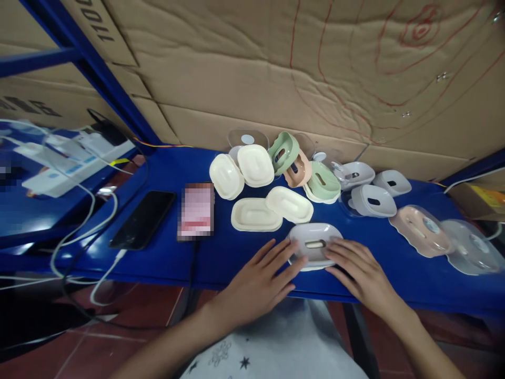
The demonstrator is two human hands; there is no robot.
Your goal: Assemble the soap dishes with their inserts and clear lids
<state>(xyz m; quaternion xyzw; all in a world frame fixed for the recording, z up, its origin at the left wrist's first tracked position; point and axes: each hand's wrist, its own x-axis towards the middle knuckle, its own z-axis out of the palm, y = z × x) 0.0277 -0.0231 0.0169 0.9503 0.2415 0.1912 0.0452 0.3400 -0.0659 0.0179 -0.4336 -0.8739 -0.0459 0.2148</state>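
A pale grey oval soap dish (315, 231) with a slot in its middle lies near the front edge of the blue table. A white rim shows beneath it, and something cream-coloured shows through the slot. My left hand (262, 279) holds the dish's left side, fingers spread and fingertips on the rim. On the opposite side my right hand (365, 271) grips the rim, with the thumb low at the front. Just behind lie two cream oval trays (256, 215), one overlapping the other.
Farther back are more cream trays (256, 166), green slotted pieces (323, 181) and a peach one (299, 169). Grey slotted pieces (373, 201) and clear-lidded dishes (420, 231) stand right. Leftward lie a black phone (144, 218), a pixelated-screen device (196, 211) and cables. Cardboard (236, 68) stands behind.
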